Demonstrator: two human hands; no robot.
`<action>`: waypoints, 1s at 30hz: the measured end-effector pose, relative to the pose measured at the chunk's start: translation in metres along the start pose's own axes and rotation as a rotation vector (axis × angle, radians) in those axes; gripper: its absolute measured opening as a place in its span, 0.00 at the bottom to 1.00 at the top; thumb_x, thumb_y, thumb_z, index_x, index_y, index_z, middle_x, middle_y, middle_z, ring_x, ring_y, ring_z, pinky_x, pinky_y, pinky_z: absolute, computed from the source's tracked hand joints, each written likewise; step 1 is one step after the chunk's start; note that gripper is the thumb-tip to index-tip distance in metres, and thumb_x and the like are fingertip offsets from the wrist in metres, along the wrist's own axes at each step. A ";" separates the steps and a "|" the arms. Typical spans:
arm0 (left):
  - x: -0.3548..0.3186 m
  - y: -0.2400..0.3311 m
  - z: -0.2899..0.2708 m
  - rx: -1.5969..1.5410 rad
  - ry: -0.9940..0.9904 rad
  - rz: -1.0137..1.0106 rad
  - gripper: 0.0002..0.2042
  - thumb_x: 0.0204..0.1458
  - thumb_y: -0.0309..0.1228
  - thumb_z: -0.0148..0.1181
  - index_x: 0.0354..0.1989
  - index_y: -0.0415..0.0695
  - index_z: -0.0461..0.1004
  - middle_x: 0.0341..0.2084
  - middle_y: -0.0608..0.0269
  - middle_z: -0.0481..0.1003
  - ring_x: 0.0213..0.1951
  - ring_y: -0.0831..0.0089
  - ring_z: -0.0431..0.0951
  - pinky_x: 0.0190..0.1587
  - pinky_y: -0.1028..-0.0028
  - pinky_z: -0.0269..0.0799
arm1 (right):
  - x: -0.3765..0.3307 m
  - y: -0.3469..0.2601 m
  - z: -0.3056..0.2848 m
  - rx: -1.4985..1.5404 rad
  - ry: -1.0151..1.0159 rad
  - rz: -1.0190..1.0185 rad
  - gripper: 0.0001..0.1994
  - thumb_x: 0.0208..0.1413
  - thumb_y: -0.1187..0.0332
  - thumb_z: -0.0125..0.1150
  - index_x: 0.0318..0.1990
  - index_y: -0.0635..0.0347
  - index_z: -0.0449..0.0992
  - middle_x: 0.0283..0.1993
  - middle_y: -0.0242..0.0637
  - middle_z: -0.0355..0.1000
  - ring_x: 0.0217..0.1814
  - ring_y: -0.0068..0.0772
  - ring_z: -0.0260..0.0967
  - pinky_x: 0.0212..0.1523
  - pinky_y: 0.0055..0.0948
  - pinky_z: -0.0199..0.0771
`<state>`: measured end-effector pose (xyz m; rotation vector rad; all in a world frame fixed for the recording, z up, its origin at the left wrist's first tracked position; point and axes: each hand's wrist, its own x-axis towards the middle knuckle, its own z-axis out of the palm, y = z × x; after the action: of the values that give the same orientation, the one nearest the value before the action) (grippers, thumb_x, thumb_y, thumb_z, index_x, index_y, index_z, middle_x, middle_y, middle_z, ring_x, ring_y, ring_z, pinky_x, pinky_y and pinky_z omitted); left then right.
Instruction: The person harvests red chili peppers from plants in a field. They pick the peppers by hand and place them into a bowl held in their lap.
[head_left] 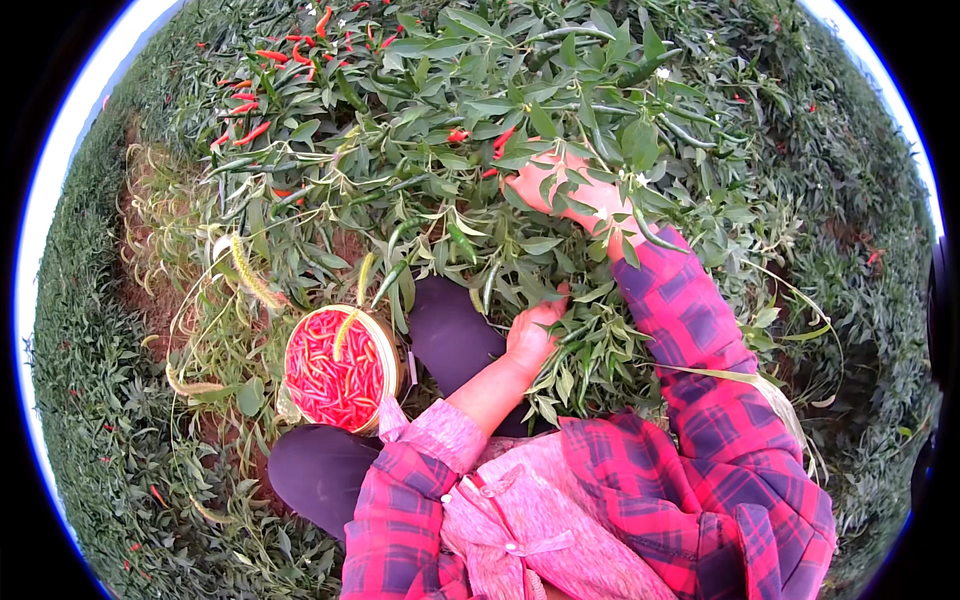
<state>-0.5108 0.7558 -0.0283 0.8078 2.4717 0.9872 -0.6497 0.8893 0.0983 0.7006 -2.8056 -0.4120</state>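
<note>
My right hand (565,185) reaches into the top of a chilli plant (480,105), leaves crossing in front of it. Its fingers look curled, with their tips hidden among the foliage beside a few red chillies (501,143). Lower down, my left hand (532,334) is at the near side of the plant, against leafy stems. Its fingers are bent and partly covered; what they hold, if anything, does not show. A round tub (393,352) full of small red chillies (335,370) stands left of my knees.
More red chillies (252,133) hang at the upper left, and green ones (461,242) hang between the hands. A grass seed head (345,335) arches over the tub. Weeds and reddish soil (150,270) lie to the left. Dense chilli plants (840,200) surround me.
</note>
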 end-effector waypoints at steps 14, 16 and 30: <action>0.004 0.004 0.000 0.089 0.057 0.045 0.27 0.50 0.28 0.50 0.62 0.46 0.59 0.40 0.49 0.75 0.38 0.50 0.78 0.37 0.58 0.75 | 0.005 -0.001 -0.001 0.524 0.341 0.347 0.15 0.49 0.74 0.54 0.47 0.60 0.68 0.40 0.51 0.72 0.45 0.55 0.72 0.40 0.47 0.74; 0.006 0.002 0.002 0.052 0.104 0.090 0.28 0.46 0.26 0.54 0.61 0.46 0.61 0.43 0.47 0.73 0.38 0.49 0.78 0.38 0.58 0.75 | 0.009 0.004 0.003 0.667 0.265 0.461 0.13 0.48 0.76 0.55 0.43 0.62 0.67 0.39 0.52 0.72 0.43 0.57 0.71 0.40 0.46 0.73; -0.001 -0.010 0.001 -0.606 0.246 -0.077 0.18 0.59 0.37 0.46 0.55 0.44 0.69 0.50 0.52 0.73 0.53 0.60 0.72 0.49 0.60 0.71 | 0.025 -0.157 -0.106 1.044 -0.648 -0.481 0.12 0.51 0.67 0.60 0.28 0.68 0.69 0.20 0.42 0.62 0.24 0.27 0.57 0.29 0.34 0.65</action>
<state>-0.5129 0.7500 -0.0359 0.4047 2.1569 1.7648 -0.5757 0.7215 0.1509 1.6962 -3.2938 1.0513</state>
